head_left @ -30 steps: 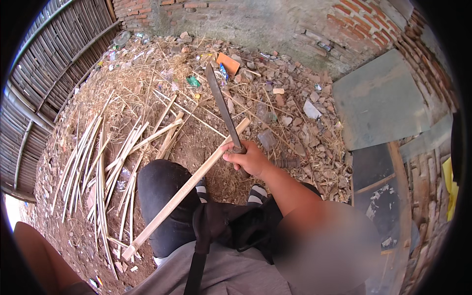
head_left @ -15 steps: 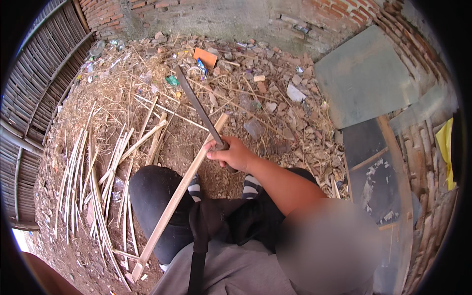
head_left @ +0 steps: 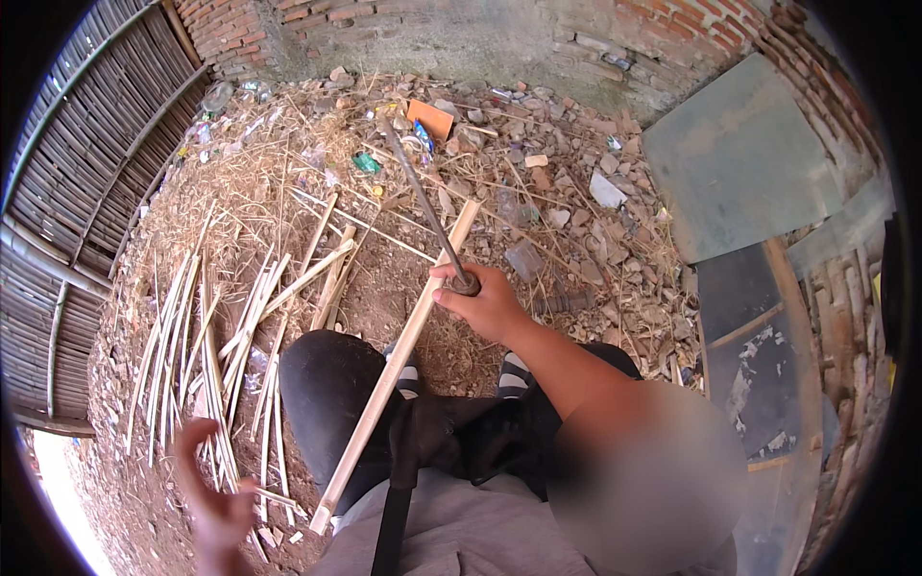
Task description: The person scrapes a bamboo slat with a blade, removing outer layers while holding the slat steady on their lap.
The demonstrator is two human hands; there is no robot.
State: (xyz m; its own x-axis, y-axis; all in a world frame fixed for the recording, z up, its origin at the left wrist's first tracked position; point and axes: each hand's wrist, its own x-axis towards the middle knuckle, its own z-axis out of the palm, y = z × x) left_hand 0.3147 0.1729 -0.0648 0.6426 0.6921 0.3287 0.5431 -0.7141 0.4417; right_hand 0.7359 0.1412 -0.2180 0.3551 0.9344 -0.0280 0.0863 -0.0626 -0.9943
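My right hand (head_left: 488, 305) is closed round the dark handle of a machete (head_left: 421, 195). Its long narrow blade points away, up and to the left. The same hand also holds a pale split bamboo strip (head_left: 384, 377) near its far end. This strip slants down across my left knee, its lower end close to the ground. At the lower left, my left hand (head_left: 219, 490) is raised with thumb and fingers curved apart, holding nothing. Beyond that hand, several thin bamboo strips (head_left: 166, 353) lie loosely on the dirt.
Straw, rubble and litter cover the ground ahead, with an orange piece (head_left: 431, 120) among them. A brick wall (head_left: 461, 48) closes the far side. Dark slatted fencing (head_left: 82, 144) stands at left. Grey-green sheets (head_left: 740, 158) and a framed dark panel (head_left: 754, 370) lean at right.
My left hand has come into view at the lower left. The machete has turned in my right hand, so its blade looks narrower. The whole scene has shifted slightly rightward.
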